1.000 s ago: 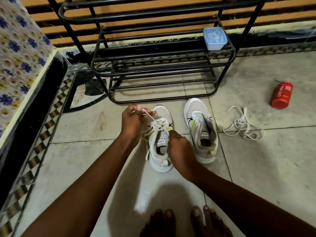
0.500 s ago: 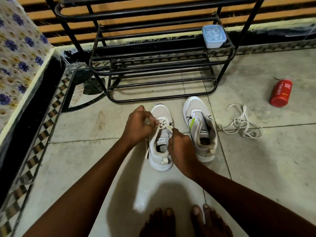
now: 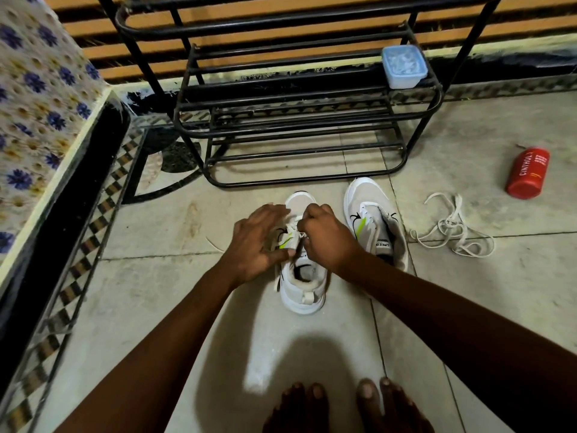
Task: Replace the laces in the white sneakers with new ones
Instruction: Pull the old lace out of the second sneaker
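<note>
Two white sneakers with green stripes stand on the tiled floor. The left sneaker (image 3: 304,276) has a white lace (image 3: 295,225) partly threaded through its eyelets. My left hand (image 3: 257,242) rests on that shoe's left side with its fingers spread and fairly straight. My right hand (image 3: 327,235) is curled over the tongue and pinches the lace near the upper eyelets. The right sneaker (image 3: 373,220) stands beside it with no lace in it. A loose pile of white laces (image 3: 452,234) lies on the floor further right.
A black metal shoe rack (image 3: 296,120) stands just behind the shoes, with a lidded plastic box (image 3: 404,67) on it. A red can (image 3: 527,173) lies at the right. A floral-covered ledge (image 3: 37,104) runs along the left. My bare feet (image 3: 343,407) are at the bottom.
My left hand let go of the raised lace end and dropped onto the shoe's side with its fingers spread. My right hand moved up from the tongue to the eyelets and took the lace.
</note>
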The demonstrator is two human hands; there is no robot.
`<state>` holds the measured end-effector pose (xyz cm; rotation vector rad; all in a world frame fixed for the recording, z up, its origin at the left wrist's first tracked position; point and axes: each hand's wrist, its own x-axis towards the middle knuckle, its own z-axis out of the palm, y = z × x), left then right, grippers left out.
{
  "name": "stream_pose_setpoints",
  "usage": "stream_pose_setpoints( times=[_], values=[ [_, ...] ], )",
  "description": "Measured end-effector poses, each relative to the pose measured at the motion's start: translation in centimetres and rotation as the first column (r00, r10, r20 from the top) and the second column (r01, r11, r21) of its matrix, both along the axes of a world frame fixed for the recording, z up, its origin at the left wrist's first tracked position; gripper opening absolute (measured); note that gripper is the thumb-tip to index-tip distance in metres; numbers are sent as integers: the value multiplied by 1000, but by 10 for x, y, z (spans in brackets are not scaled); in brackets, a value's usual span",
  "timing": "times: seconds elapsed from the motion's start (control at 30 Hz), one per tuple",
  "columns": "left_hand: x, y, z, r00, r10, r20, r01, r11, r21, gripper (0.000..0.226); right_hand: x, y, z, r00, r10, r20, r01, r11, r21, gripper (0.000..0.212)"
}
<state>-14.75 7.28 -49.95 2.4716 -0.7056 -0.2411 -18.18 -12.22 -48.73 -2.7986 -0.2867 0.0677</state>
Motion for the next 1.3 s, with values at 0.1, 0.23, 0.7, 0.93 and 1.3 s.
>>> stream_pose_setpoints(
  times=[0.1,0.23,0.7,0.93,1.3],
  values=[
    [2,-8,-4,990,-140,10,136,971,195,93,10,4,8,999,47,17,-46,994,-98,30],
    [-4,-9,-20,991,-126,37,113,961,251,92,9,7,9,996,79,48,-75,994,-74,28],
    [-13,-12,-36,987,-98,125,73,979,192,92,26,-24,8,989,-116,-90,141,919,368,14],
    [-13,-13,-39,986,-106,128,80,978,192,93,35,-25,20,847,-211,-487,531,369,763,13],
    [-10,-10,-49,980,-116,162,83,978,193,91,33,-58,25,872,-79,-483,486,261,834,20]
  ],
)
